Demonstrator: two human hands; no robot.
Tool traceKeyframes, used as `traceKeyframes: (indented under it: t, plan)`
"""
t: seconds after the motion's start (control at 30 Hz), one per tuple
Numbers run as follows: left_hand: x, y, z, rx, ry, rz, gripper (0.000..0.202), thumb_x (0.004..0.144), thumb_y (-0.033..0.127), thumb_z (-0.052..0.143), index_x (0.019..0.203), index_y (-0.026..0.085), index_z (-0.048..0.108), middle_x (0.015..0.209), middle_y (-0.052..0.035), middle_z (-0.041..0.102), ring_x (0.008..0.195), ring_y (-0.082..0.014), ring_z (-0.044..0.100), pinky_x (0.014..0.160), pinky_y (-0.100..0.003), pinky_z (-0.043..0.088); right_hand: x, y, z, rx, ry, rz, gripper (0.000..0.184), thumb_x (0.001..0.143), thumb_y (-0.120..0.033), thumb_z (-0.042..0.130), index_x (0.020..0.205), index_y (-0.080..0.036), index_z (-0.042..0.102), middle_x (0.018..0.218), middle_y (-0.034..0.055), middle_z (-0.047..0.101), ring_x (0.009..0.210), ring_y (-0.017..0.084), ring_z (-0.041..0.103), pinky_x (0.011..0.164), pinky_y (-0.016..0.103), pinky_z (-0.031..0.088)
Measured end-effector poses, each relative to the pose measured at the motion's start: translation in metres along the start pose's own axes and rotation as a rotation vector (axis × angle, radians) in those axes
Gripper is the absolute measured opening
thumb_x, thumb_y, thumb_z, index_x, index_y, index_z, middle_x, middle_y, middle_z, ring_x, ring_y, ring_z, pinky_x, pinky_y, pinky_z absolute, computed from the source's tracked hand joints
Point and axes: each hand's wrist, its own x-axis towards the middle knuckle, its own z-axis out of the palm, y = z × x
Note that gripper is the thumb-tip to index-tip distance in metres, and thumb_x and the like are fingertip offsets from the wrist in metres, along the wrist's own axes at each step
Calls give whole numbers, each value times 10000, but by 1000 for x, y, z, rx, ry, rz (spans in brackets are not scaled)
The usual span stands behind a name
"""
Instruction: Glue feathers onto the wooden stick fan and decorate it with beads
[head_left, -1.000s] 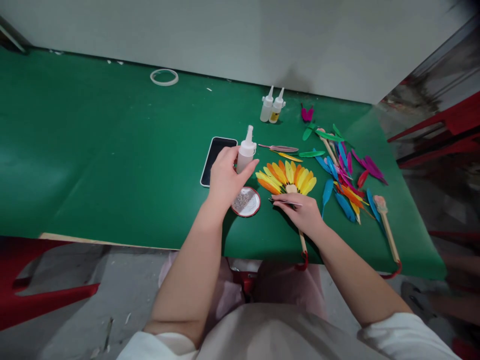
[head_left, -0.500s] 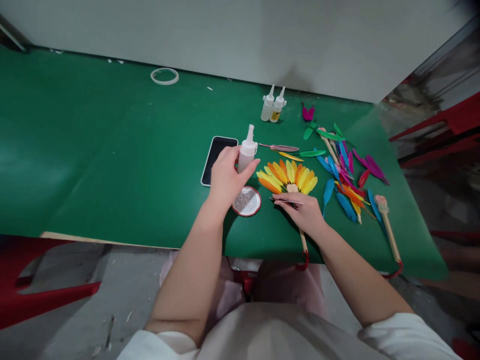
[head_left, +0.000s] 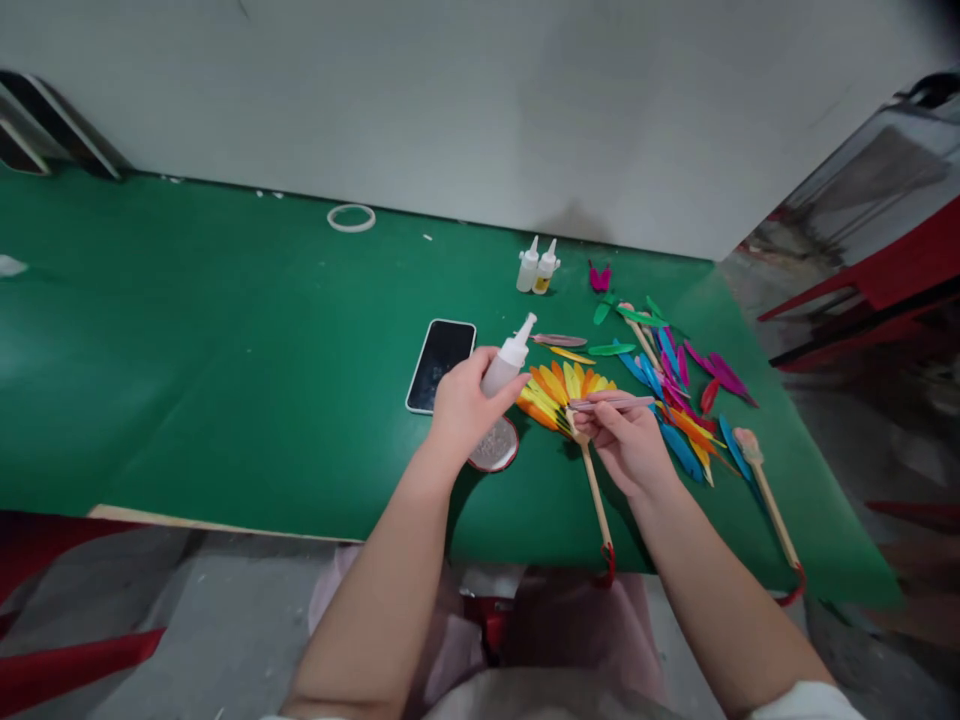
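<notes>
My left hand [head_left: 463, 408] is closed around a small white glue bottle [head_left: 510, 359], tilted with its nozzle pointing up and right toward the feathers. My right hand [head_left: 625, 440] pinches thin metal tweezers [head_left: 611, 403] held level just above a fan of orange and yellow feathers [head_left: 559, 388] fixed to a wooden stick [head_left: 594, 490]. A small round dish [head_left: 498, 447] with pale bits lies under my left hand. The stick's red loop hangs at the table's front edge.
A black phone [head_left: 440, 364] lies left of the bottle. Two more glue bottles [head_left: 537, 267] stand at the back. Loose coloured feathers [head_left: 675, 375] and a second stick [head_left: 763, 487] lie to the right. A white ring [head_left: 351, 218] sits far back on the green table [head_left: 187, 370].
My left hand lifted the glue bottle off the table and tilted it to the right. My right hand raised the tweezers over the feather fan. The camera view tipped upward and drew back.
</notes>
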Motion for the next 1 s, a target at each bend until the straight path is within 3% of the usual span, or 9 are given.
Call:
traceKeyframes:
  t: [0.17,0.4,0.57,1.0]
  plan:
    - [-10,11,-3,-120,-55,-34,335,777,414,567,1025,191,557,868,-17,637,732,-148,566,651,-256,414,11,-22,26,49,-21,-137,165,651,-286,742,767,-187,680,717,18,724,604,100,669,595,190,560]
    - [-24,13,-1,-222,-154,38,306,861,399,446,1069,193,533,906,-29,612,757,-138,544,680,-248,411,11,-23,37,-73,214,-552,86,694,-198,704,779,-185,693,752,20,727,654,127,686,645,231,575]
    - [-27,14,5,-206,-160,44,284,828,395,500,1015,183,528,904,-34,608,760,-145,552,674,-253,421,2,-20,35,-115,207,-593,81,716,-190,679,796,-201,690,765,12,728,671,149,691,634,267,587]
    - [-30,17,14,-255,-100,-111,365,705,399,642,971,222,466,752,19,604,602,-119,562,511,-216,410,-4,-18,40,-246,186,-704,104,733,-178,657,810,-241,689,782,-3,729,688,153,691,668,290,583]
